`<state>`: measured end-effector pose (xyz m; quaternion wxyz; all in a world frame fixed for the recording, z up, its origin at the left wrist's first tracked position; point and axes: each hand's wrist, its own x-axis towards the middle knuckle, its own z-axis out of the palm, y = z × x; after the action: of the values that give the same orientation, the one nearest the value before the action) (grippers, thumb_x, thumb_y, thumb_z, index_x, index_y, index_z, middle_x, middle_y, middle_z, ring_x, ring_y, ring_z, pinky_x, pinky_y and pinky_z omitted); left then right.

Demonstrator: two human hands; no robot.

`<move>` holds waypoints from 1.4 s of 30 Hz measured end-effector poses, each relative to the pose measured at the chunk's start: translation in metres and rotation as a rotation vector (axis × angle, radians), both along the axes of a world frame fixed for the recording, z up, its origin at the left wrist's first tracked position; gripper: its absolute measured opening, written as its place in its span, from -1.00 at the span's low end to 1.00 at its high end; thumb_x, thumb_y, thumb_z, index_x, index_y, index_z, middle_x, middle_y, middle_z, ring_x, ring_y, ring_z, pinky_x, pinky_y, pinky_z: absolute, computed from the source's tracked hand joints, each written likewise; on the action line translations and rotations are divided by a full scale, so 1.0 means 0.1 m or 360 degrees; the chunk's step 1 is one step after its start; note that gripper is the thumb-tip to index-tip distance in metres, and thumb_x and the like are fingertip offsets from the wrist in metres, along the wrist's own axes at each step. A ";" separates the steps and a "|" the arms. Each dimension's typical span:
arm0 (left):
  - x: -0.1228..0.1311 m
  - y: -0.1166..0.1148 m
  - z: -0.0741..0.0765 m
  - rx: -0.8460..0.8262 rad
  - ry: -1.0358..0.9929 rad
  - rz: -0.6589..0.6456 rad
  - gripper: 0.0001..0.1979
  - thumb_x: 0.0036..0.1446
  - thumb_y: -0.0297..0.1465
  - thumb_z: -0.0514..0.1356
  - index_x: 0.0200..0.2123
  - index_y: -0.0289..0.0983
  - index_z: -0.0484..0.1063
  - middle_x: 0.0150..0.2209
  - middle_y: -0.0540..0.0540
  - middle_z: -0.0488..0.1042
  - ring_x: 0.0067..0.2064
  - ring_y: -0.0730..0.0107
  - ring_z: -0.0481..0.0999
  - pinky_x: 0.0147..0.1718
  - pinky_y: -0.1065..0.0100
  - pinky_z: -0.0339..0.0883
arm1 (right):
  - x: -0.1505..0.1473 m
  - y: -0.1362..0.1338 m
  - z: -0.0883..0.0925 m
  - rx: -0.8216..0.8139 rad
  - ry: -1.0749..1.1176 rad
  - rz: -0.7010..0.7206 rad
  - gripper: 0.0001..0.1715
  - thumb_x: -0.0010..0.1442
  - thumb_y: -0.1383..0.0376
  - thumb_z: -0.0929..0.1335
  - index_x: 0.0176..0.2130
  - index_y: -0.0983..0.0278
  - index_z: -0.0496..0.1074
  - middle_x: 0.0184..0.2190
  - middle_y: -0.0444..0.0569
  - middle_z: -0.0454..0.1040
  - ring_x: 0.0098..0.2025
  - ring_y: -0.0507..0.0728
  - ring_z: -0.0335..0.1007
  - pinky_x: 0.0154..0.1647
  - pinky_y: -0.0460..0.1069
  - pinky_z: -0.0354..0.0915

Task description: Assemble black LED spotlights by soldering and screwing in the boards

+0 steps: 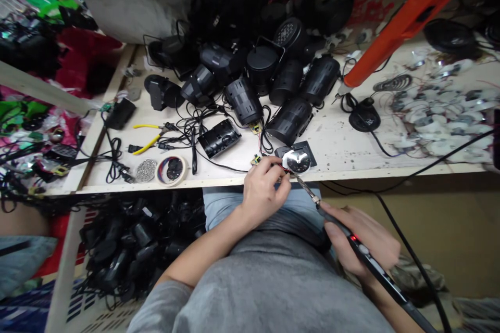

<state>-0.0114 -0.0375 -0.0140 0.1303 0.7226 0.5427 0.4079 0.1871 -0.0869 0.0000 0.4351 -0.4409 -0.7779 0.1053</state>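
Pinching what seems a thin red wire (282,167) in the clenched fingers of our left hand (265,191), right at the round silver-and-black metal disc (297,161) by the pale wooden bench edge (351,170), we steady the slim black soldering pen (385,270) gripped in our right hand (357,234), its tip just beside them.

Black soldering iron (375,265), red indicator (353,238), black spotlight housings (242,100), yellow pliers (147,143)

A plain gray T-shirt (265,291) covers the torso, its short sleeve (160,304) ending just above the left forearm (203,255) (bare from there down to the left hand (265,190)). Beyond the T-shirt's lower edge, pale blue denim jeans (222,205) show, faded and softly creased across the lap.
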 end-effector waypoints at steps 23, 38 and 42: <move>-0.01 0.00 -0.02 -0.0044 0.0004 -0.0026 -0.86 0.23 -0.46 0.18 -0.41 -0.24 0.41 -0.14 -0.15 0.55 -0.20 0.33 0.58 -0.23 0.33 0.48 | -0.08 0.06 0.12 0.0022 -0.0107 -0.0048 -0.71 0.27 0.42 0.36 -0.03 0.17 0.51 -0.34 -0.07 0.64 -0.41 0.10 0.58 -0.35 -0.03 0.52; -0.02 0.00 -0.02 -0.0049 -0.0007 -0.0031 -0.85 0.22 -0.46 0.17 -0.43 -0.24 0.40 -0.14 -0.16 0.55 -0.20 0.34 0.58 -0.22 0.32 0.49 | -0.03 0.01 0.00 0.0047 0.0003 -0.0064 -0.64 0.26 0.38 0.35 0.03 0.13 0.52 -0.38 -0.12 0.62 -0.47 0.09 0.53 -0.45 -0.04 0.47; -0.01 0.00 -0.03 -0.0031 -0.0011 -0.0033 -0.85 0.22 -0.46 0.17 -0.42 -0.24 0.40 -0.13 -0.16 0.54 -0.20 0.33 0.58 -0.22 0.31 0.49 | 0.02 -0.01 0.06 0.0026 0.0046 0.0027 -0.61 0.24 0.42 0.35 0.04 0.17 0.51 -0.41 -0.10 0.59 -0.49 0.09 0.51 -0.51 -0.03 0.44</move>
<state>-0.0125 -0.0372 -0.0172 0.1433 0.7253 0.5387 0.4039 0.1890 -0.0882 0.0056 0.4490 -0.4290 -0.7762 0.1089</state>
